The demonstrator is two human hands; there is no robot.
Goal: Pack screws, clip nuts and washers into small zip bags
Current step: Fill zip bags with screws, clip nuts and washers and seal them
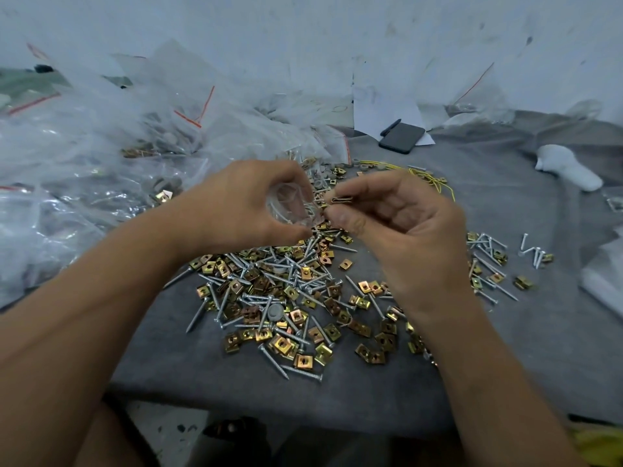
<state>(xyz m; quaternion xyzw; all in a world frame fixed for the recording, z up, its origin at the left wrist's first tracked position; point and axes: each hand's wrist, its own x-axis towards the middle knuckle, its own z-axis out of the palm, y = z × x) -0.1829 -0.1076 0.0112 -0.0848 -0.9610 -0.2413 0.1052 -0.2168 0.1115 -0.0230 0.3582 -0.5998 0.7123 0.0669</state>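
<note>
My left hand [242, 203] grips a small clear zip bag [291, 208] with its mouth turned to the right; a few screws show inside it. My right hand [397, 224] pinches a brass-coloured clip nut [338, 199] edge-on between thumb and fingers, right at the bag's mouth. Below both hands a loose heap of silver screws [286, 288] and gold clip nuts [279, 343] covers the grey cloth [539, 332]. A grey round washer [274, 312] lies in the heap; more grey washers [364, 167] sit behind the hands.
A big pile of clear zip bags [101, 146], some filled, fills the left side. A dark phone [401, 138] and pen lie on paper at the back. Yellow rubber bands [428, 178], a white cloth lump [569, 166] and scattered screws [532, 252] are on the right. The table's front edge is near.
</note>
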